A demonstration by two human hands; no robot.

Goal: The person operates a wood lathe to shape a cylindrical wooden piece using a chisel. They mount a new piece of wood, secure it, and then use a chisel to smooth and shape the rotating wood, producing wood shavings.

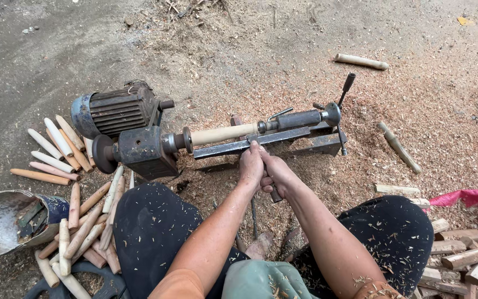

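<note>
Both my left hand (252, 166) and right hand (275, 174) are clenched around a stiff, probably steel turning chisel (275, 194), tip just past my fingertips at the pale, light wooden spindle (223, 133); best gripped low on the handle.

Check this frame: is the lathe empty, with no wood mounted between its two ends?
No. A pale round wooden piece sits mounted on the lathe, just above both hands holding a tool at the rest.
</note>
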